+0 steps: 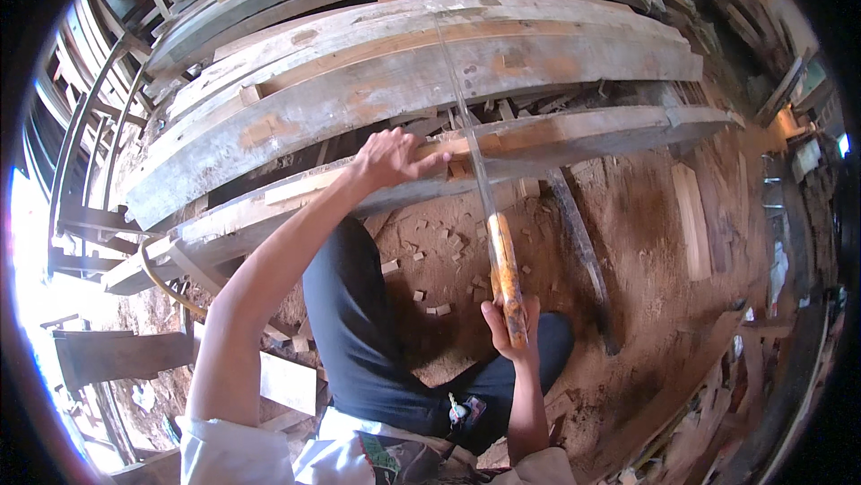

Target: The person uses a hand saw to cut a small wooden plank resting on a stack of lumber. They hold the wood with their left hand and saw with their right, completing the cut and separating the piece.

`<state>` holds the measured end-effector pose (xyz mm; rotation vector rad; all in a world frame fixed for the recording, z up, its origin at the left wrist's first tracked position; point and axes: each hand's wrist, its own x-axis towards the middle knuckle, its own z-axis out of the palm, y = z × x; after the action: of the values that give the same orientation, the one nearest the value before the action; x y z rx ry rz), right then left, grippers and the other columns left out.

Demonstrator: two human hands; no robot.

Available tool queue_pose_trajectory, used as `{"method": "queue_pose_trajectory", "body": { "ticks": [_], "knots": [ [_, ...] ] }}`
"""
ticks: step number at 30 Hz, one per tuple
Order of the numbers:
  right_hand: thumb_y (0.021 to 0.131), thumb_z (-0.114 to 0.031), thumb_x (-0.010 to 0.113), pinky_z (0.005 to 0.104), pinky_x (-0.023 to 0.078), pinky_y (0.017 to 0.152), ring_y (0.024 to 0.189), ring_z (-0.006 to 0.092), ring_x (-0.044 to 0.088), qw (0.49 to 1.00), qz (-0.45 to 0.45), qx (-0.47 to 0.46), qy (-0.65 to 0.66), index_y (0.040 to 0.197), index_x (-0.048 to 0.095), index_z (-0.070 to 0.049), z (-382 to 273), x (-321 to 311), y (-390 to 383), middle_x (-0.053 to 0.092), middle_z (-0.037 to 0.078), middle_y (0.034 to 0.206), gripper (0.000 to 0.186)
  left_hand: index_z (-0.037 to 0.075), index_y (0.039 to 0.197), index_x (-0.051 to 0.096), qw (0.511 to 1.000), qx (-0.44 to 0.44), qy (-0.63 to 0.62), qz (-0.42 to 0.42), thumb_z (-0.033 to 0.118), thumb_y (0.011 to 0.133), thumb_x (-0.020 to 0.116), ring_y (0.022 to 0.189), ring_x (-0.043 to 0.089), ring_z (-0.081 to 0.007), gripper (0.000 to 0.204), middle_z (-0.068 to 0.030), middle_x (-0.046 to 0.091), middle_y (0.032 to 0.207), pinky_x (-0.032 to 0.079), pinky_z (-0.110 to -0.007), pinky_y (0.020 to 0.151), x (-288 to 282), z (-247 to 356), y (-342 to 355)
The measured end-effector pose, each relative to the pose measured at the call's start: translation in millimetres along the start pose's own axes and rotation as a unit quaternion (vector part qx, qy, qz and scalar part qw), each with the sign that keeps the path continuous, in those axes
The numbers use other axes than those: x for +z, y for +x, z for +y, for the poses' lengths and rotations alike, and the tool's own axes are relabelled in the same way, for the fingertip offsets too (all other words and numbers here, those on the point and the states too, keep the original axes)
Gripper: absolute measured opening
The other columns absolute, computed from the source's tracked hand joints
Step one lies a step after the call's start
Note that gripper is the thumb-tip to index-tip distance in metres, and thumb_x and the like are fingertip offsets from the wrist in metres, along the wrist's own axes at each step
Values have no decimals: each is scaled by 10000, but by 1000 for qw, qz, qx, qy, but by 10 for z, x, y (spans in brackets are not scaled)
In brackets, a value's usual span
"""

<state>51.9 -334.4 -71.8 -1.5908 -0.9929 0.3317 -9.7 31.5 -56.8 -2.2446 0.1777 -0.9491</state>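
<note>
Lengthwise forward from the right hand [528, 333], the saw [484, 186]; slightly leftward.

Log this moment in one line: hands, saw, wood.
left hand: resting on wood strip at near plank | right hand: gripping handsaw handle | saw blade: across strip, right of left hand

No text, label, brand, number or sign can be read on anything here.

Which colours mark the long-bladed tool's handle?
The handle is mottled yellow-orange and brown; best in head view.
</note>
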Motion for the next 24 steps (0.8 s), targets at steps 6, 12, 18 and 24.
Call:
{"method": "queue_pose_trajectory", "body": {
  "ticks": [6, 12, 18, 24],
  "knots": [
    [862, -90, 678, 267, 361, 482, 511, 74, 460, 992, 4, 85, 95, 787, 555, -47, 12, -12, 14, 501, -21, 592, 150, 143, 1447, 415, 995, -12, -59, -79, 77, 786, 564, 600, 500, -163, 681, -53, 521, 753, 428, -274, 463, 124, 37, -93],
    [833, -98, 681, 281, 354, 486, 517, 69, 466, 998, 13, 47, 25, 694, 553, -36, -43, -46, 73, 495, -26, 573, 199, 71, 1463, 348, 944, -25, -163, -286, 103, 876, 489, 812, 655, -343, 604, -179, 642, 1093, 557, -430, 668, 401, 34, -252],
    [842, -76, 679, 276, 413, 559, 601, 77, 511, 998, 12, 50, 38, 792, 555, -38, 35, 5, 7, 537, 0, 674, 139, 105, 1458, 335, 851, -197, -247, -418, 185, 962, 439, 902, 662, -423, 513, -250, 638, 1036, 551, -487, 802, 462, 45, -27],
    [854, -39, 657, 245, 410, 527, 584, 69, 500, 994, 79, 43, 55, 890, 523, -49, 136, 117, -36, 544, 22, 723, 140, 185, 1438, 395, 864, -202, -197, -417, 204, 962, 455, 897, 675, -392, 481, -229, 644, 933, 563, -491, 716, 201, 86, 74]
  ]
}}
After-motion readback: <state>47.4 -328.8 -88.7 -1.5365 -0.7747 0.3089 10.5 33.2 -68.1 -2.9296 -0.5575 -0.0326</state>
